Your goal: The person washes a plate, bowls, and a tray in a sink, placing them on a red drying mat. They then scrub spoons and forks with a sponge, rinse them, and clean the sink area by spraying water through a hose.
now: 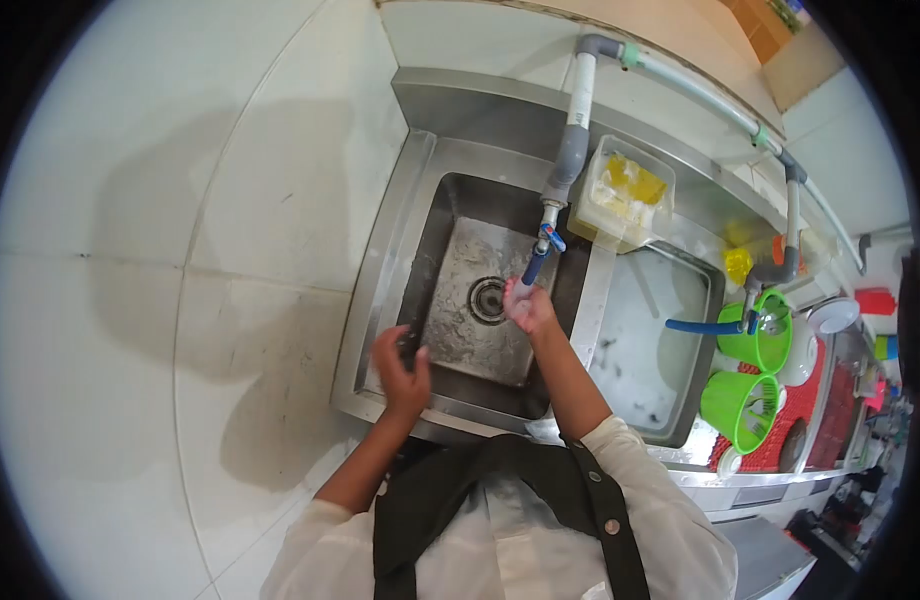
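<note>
My right hand (529,308) is under the tap (550,236), at the end of its short blue hose (533,267). Water seems to run onto the palm, and the fingers look loosely open and hold nothing. Over the left front rim of the steel sink (458,330), my left hand (402,374) hangs empty with thumb and fingers apart. The wet basin floor has a round drain (488,299) just left of my right hand.
A second basin (635,345) at right holds cloudy, soapy water. Behind it stands a plastic tub (625,195) with yellow and white contents. Farther right are green baskets (737,410) (758,335) with utensils, a red mat (805,400), and another blue hose (702,327).
</note>
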Available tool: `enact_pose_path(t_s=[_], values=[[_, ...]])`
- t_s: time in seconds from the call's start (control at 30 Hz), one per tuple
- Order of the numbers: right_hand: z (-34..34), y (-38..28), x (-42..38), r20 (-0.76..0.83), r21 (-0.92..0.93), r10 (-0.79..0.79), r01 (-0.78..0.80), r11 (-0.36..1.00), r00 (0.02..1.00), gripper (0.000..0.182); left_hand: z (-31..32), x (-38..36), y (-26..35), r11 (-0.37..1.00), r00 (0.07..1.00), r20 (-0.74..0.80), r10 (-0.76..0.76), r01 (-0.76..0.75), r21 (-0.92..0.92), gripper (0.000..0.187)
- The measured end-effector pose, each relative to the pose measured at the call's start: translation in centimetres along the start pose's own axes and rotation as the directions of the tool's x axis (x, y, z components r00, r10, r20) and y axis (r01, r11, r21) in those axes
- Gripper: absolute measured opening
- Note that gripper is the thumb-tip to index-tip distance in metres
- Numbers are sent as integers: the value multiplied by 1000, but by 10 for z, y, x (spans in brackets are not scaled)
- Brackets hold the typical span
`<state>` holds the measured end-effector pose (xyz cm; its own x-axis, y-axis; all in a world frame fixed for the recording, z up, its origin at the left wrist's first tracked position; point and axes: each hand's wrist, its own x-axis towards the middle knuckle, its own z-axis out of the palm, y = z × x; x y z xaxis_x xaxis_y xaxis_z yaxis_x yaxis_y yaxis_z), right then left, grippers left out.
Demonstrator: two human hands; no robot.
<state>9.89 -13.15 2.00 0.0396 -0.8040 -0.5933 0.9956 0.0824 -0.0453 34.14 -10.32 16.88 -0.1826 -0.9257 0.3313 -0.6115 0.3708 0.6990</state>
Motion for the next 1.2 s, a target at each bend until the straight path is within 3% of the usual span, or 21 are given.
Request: enact_pose_path(t_s=[0.1, 0.17, 0.23, 0.3, 0.37, 0.4, 0.47, 0.5, 0.53, 0.57, 0.6, 0.63, 0.67, 0.7, 0.73, 0.77, 0.83, 0.93, 1.1, 1.17, 1.2], values=[[-5, 0, -24, -7, -1, 185, -185, 983, 983, 10, -31, -64, -45, 984, 988, -74, -139, 146, 104, 56], [18, -8, -54, -33, -49, 235, -237, 970, 971, 8, -32, -96, -68, 728, 884, 29, -466, 364, 581, 68], [59, -23, -89, 79, -198, 225, -206, 958, 971, 10, -20, -87, -60, 726, 889, 52, -455, 336, 600, 69], [138, -40, -134, 27, -455, 52, -34, 890, 998, 16, 1, -65, -49, 767, 905, 170, -390, 217, 605, 70], [200, -48, -160, 237, -740, -87, 238, 629, 968, 17, 31, -40, -37, 852, 882, 372, -290, 60, 521, 67], [216, -50, -163, 244, -745, -97, 251, 618, 965, 17, 48, -29, -32, 887, 850, 472, -234, -13, 462, 65], [241, -54, -162, 336, -926, -220, 364, 101, 916, 22, 92, -18, -21, 963, 884, 453, -118, -9, 269, 58], [247, -55, -160, 338, -927, -225, 364, 86, 914, 22, 106, -6, -17, 999, 866, 499, -42, 30, 32, 56], [252, -56, -156, 323, -940, -224, 284, -188, 920, 23, 119, 8, -13, 976, 850, 525, 42, 76, -202, 55], [254, -57, -152, 307, -877, -224, 184, -444, 925, 24, 136, 19, -10, 975, 853, 520, 44, 78, -209, 55], [254, -59, -149, 309, -874, -220, 185, -450, 925, 24, 151, 30, -5, 823, 826, 563, 2, 319, -470, 49], [253, -63, -147, 362, -800, -245, 165, -577, 899, 23, 157, 40, 1, 552, 790, 613, -17, 519, -653, 45], [252, -67, -145, 419, -711, -261, 135, -690, 870, 23, 160, 49, 4, 553, 794, 607, -19, 515, -655, 45], [254, -65, -148, 423, -707, -255, 141, -693, 869, 23, 161, 58, 7, 178, 614, 771, -167, 788, -589, 40], [255, -64, -151, 512, -666, -262, 185, -723, 818, 21, 161, 65, 11, -246, 368, 908, -199, 878, -410, 36], [255, -62, -154, 593, -621, -263, 224, -751, 761, 20, 165, 69, 12, -249, 372, 906, -202, 875, -415, 36], [254, -54, -159, 610, -641, -262, 272, -718, 748, 19, 197, 66, -9, -332, 192, 898, -396, 882, -335, 31], [250, -42, -163, 615, -700, -294, 335, -631, 731, 17, 236, 58, -36, -450, 88, 929, -359, 856, -255, 31], [245, -33, -164, 576, -742, -339, 302, -598, 744, 19, 300, 51, -41, -709, 105, 983, -153, 681, -183, 29], [246, -35, -165, 713, -509, -35, 484, -712, 700, 27, 305, 48, -36, -773, 105, 991, -81, 622, -129, 29], [244, -44, -162, 663, -437, 84, 475, -764, 744, 30, 309, 50, -39, -747, 138, 990, -39, 654, -120, 28]])
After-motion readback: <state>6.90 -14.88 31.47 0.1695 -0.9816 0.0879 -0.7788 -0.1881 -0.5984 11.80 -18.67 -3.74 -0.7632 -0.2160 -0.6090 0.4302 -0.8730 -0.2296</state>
